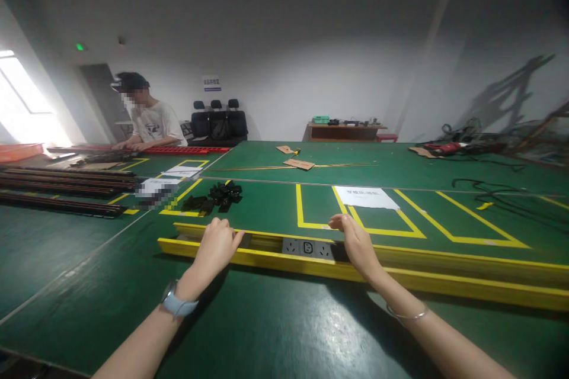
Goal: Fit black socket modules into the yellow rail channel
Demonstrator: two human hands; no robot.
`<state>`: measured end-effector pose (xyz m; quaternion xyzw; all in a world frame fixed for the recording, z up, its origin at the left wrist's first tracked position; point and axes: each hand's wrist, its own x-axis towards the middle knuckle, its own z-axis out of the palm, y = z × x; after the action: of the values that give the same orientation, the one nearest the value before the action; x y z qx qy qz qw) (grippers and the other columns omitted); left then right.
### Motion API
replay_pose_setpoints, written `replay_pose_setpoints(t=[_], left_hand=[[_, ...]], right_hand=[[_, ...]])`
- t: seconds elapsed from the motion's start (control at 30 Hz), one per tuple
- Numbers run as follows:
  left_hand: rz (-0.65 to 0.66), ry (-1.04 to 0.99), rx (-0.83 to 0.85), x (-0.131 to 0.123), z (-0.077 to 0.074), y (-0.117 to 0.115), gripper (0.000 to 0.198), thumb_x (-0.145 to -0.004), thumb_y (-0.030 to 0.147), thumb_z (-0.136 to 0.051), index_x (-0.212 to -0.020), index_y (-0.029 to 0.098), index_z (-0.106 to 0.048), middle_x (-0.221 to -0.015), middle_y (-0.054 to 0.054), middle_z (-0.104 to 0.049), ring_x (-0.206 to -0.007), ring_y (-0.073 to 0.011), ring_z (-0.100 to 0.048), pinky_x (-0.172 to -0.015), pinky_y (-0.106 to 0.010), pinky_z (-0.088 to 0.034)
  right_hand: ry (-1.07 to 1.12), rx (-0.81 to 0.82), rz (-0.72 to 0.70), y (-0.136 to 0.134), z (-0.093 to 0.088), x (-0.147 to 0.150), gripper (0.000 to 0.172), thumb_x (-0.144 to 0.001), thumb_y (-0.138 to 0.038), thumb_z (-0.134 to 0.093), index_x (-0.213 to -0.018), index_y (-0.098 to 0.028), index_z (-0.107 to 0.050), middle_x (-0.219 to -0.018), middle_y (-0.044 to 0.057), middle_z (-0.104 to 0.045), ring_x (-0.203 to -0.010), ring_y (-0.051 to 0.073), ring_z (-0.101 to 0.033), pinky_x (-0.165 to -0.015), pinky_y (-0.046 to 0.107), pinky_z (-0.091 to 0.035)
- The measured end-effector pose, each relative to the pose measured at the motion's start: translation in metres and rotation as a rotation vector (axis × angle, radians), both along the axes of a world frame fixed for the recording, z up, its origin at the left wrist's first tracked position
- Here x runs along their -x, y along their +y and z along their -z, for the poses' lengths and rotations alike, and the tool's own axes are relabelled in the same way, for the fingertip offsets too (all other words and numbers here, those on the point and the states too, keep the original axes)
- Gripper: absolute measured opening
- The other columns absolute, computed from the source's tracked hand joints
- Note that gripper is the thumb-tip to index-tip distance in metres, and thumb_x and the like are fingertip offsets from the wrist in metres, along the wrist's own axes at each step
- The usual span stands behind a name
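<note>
A long yellow channel [267, 257], like the housing of a power strip, lies across the front of the green table. Inside it sits a row of grey socket modules [307, 248], and a dark piece [244, 241] shows beside my left thumb. My left hand [217, 246], wearing a watch, is curled over the channel near its left end; its fingertips are hidden behind the knuckles. To the right of the sockets, my right hand [355, 243] hovers over or rests on the channel, contact unclear. Its fingers are loosely bent and apart, with nothing visible in them.
Black small parts [222, 195] lie in a heap beyond the channel. Paper labels [367, 197] and yellow tape outlines mark the table [302, 320]. Long dark rails [66, 180] are stacked at left, near a co-worker [155, 121]. Black cables [502, 189] and a red tool [444, 148] lie at right.
</note>
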<state>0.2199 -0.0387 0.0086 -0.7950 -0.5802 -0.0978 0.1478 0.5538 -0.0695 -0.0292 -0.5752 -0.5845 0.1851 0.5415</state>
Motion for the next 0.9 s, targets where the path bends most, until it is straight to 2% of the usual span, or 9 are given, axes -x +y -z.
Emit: replay_pose_setpoints(t=[0.23,0.33,0.4,0.57,0.73,0.9], left_hand=[[0.165,0.039,-0.12,-0.068,0.008,-0.018,0.037,-0.09,0.02,-0.043,-0.069,0.012,-0.072,-0.076,-0.014,-0.061,-0.083,-0.0276,-0.051,-0.071,-0.041,-0.041],[0.234,0.061,-0.159,-0.084,0.01,-0.021,0.033,-0.087,0.016,-0.047,-0.066,0.012,-0.072,-0.073,-0.015,-0.06,-0.082,-0.0281,-0.051,-0.069,-0.042,-0.04],[0.242,0.061,-0.172,-0.086,0.01,-0.022,0.033,-0.087,0.015,-0.047,-0.064,0.012,-0.071,-0.072,-0.015,-0.06,-0.081,-0.028,-0.05,-0.067,-0.042,-0.04],[0.169,-0.036,-0.185,-0.08,0.011,-0.027,0.032,-0.088,0.019,-0.047,-0.067,0.011,-0.07,-0.075,-0.014,-0.058,-0.082,-0.0277,-0.049,-0.071,-0.043,-0.042],[0.162,-0.183,-0.236,-0.075,0.026,-0.031,0.026,-0.088,0.027,-0.051,-0.072,0.013,-0.066,-0.08,-0.011,-0.054,-0.085,-0.0257,-0.047,-0.074,-0.041,-0.044],[0.179,-0.243,-0.272,-0.071,0.039,-0.027,0.024,-0.088,0.03,-0.05,-0.075,0.013,-0.061,-0.082,-0.009,-0.051,-0.085,-0.0247,-0.045,-0.075,-0.041,-0.044]], right_hand=[[0.046,-0.014,0.052,0.0,0.0,-0.001,0.046,-0.094,-0.056,-0.029,-0.09,-0.023,-0.06,-0.09,0.004,-0.067,-0.089,0.02,-0.061,-0.083,0.035,-0.043],[0.075,-0.024,0.077,0.001,0.001,-0.003,0.047,-0.094,-0.057,-0.029,-0.088,-0.023,-0.06,-0.088,0.004,-0.067,-0.087,0.02,-0.06,-0.081,0.035,-0.044],[0.105,-0.024,0.075,0.004,0.002,-0.005,0.048,-0.093,-0.057,-0.028,-0.086,-0.022,-0.06,-0.086,0.004,-0.067,-0.084,0.02,-0.06,-0.079,0.034,-0.044],[0.194,-0.027,0.037,0.008,0.002,-0.008,0.045,-0.093,-0.055,-0.031,-0.082,-0.021,-0.06,-0.081,0.004,-0.065,-0.08,0.019,-0.059,-0.077,0.033,-0.045],[0.176,-0.069,0.051,0.006,0.002,-0.006,0.043,-0.093,-0.055,-0.033,-0.083,-0.022,-0.059,-0.079,0.003,-0.064,-0.079,0.019,-0.058,-0.075,0.032,-0.044],[0.051,-0.109,0.045,-0.004,-0.003,0.0,0.04,-0.094,-0.052,-0.035,-0.084,-0.022,-0.059,-0.078,0.003,-0.064,-0.078,0.019,-0.058,-0.076,0.031,-0.043]])
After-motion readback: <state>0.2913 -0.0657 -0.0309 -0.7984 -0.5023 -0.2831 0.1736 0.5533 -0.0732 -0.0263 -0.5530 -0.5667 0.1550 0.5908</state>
